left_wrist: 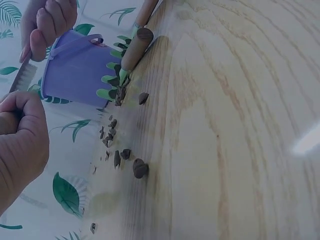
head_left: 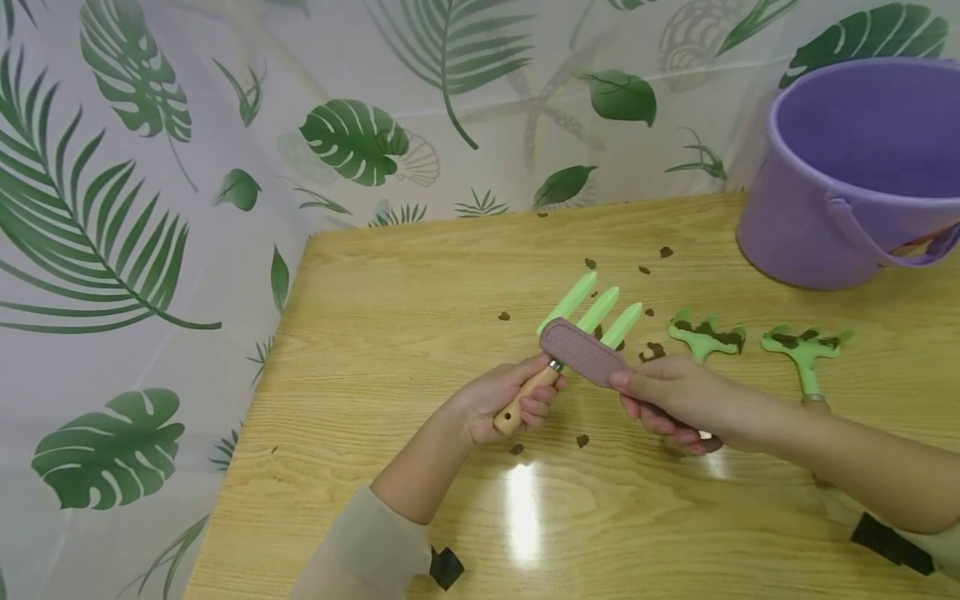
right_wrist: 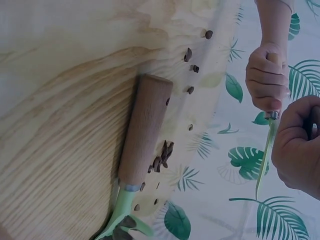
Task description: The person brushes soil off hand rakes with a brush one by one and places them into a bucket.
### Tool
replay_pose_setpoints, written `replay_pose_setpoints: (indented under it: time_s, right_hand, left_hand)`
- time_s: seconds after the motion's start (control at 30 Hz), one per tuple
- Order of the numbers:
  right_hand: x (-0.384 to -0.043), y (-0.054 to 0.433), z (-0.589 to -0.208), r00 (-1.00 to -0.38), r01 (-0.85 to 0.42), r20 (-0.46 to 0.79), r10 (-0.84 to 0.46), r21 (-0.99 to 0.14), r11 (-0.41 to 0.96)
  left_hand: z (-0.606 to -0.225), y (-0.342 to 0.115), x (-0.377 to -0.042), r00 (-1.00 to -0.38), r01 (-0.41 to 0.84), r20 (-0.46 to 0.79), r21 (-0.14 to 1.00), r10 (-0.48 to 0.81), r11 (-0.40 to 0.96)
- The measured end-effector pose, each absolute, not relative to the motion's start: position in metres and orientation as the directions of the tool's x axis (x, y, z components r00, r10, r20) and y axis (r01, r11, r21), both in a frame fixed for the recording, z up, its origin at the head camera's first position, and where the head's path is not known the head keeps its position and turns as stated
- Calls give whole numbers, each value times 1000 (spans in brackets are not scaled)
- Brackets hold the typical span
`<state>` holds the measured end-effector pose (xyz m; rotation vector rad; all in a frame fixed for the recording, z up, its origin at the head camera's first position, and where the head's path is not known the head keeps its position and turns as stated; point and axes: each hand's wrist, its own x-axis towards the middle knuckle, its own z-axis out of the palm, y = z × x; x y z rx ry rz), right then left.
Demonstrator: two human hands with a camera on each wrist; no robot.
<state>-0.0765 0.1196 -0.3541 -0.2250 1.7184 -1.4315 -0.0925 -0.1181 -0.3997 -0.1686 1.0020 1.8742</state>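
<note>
My left hand (head_left: 491, 400) grips the wooden handle of a small garden fork (head_left: 597, 310) with three light green tines, held up over the table. In my right hand (head_left: 686, 400) is a brush (head_left: 583, 353) with a textured mauve back, lying across the base of the tines in the head view. Pale bristles of the brush (left_wrist: 24, 77) show in the left wrist view. From the right wrist camera, the fork (right_wrist: 266, 155) appears edge-on below my left fist.
Two small green rakes (head_left: 705, 337) (head_left: 805, 354) with brown dirt on their heads lie to the right. Crumbs of dirt (head_left: 652, 352) are scattered on the wooden table (head_left: 360, 333). A purple bucket (head_left: 806, 208) stands at the back right, before a leaf-patterned cloth (head_left: 247, 158).
</note>
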Motion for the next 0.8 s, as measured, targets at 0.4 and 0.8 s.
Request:
replay_pose_setpoints:
  time_s: [0.4,0.8]
  right_hand:
    - [-88,105,-350,-696,301,-508,-508,-849,435]
    - [-106,129,-357,-801,233,-460,-384,-830,507]
  left_hand:
    - [-401,-112,-88,-530,-786,-526,600,666,-151]
    - [-402,-111,-86,-514,-800,-540,583,666,-144]
